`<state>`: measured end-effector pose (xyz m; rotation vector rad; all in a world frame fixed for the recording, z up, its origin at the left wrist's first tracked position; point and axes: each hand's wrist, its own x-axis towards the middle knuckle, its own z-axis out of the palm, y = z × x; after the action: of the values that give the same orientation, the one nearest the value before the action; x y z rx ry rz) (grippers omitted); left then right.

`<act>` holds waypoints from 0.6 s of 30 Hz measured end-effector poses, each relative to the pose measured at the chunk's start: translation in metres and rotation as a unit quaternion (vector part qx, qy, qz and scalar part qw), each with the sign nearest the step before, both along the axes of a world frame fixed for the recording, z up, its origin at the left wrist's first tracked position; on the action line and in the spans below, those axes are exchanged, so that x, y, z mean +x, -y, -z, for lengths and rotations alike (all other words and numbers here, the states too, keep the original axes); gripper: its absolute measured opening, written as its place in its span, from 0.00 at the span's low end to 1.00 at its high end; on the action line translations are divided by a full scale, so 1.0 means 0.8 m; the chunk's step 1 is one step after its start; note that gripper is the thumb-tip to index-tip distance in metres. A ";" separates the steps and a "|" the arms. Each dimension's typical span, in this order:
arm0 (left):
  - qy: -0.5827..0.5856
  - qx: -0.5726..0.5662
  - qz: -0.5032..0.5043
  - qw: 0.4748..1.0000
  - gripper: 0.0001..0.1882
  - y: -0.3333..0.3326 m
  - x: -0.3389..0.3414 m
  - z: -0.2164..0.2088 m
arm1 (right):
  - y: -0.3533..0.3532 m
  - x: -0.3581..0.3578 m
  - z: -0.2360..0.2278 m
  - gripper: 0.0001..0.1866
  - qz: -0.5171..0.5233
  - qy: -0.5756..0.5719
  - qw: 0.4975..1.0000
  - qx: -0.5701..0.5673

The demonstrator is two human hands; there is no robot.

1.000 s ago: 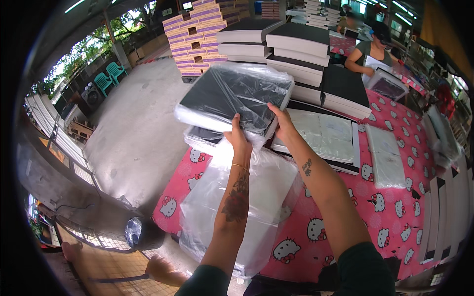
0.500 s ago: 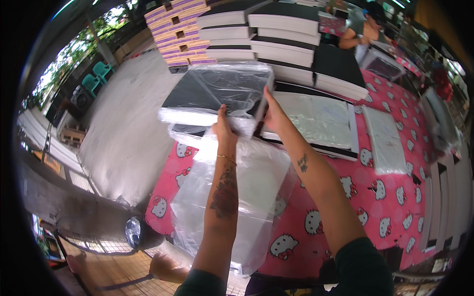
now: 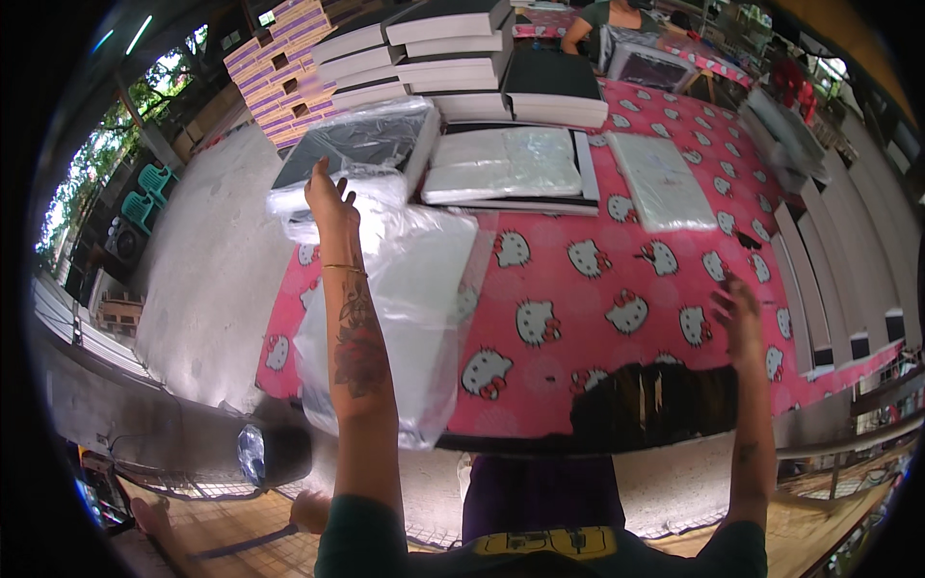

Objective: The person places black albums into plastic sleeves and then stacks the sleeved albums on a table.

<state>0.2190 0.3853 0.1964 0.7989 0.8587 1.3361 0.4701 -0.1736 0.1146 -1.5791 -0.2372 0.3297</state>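
Note:
My left hand [image 3: 332, 197] reaches to the near edge of a black-topped, white-sided box [image 3: 381, 140] in clear plastic wrap. Its fingers are apart, at the loose plastic, and I cannot tell whether they touch it. A pile of large clear plastic bags [image 3: 409, 318] lies just in front, hanging down to the table's near edge. Out to the right, my right hand [image 3: 740, 323] hovers over the pink table cover [image 3: 578, 308], fingers spread and holding nothing. It is nearest the row of pale box-like pieces [image 3: 819, 279] along the right side.
Several black-topped boxes [image 3: 448, 72] are stacked at the back, beside a tall purple-and-tan stack [image 3: 284, 82]. Two packs of clear plastic lie on the table, one pack [image 3: 506, 164] on a black-and-white box, another pack [image 3: 660, 183] farther right. A person [image 3: 617, 19] works beyond.
My right hand has let go of the wrapped box and swung to the right. My left hand has opened at the box's near side. The view has turned right and down.

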 end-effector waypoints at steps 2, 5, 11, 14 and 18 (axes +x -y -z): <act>-0.016 0.031 0.004 0.999 0.31 0.047 -0.004 0.009 | 0.072 -0.009 0.001 0.31 0.047 -0.011 0.998 0.027; -0.043 0.066 0.067 0.995 0.26 0.104 0.011 0.036 | 0.157 -0.027 0.000 0.29 0.100 -0.024 0.992 0.075; -0.166 0.148 0.192 0.956 0.25 0.193 0.016 0.096 | 0.235 -0.020 -0.063 0.25 0.172 0.073 0.965 0.183; -0.200 0.188 0.236 0.932 0.24 0.250 0.053 0.080 | 0.303 -0.006 -0.122 0.23 0.281 0.149 0.917 0.240; -0.211 0.214 0.310 0.902 0.24 0.346 0.105 0.046 | 0.382 0.009 -0.203 0.22 0.374 0.352 0.832 0.208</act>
<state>0.3033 0.1088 0.1597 1.5991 0.5534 0.7832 0.4774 -0.4789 0.2767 -1.1761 -0.2118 -0.8885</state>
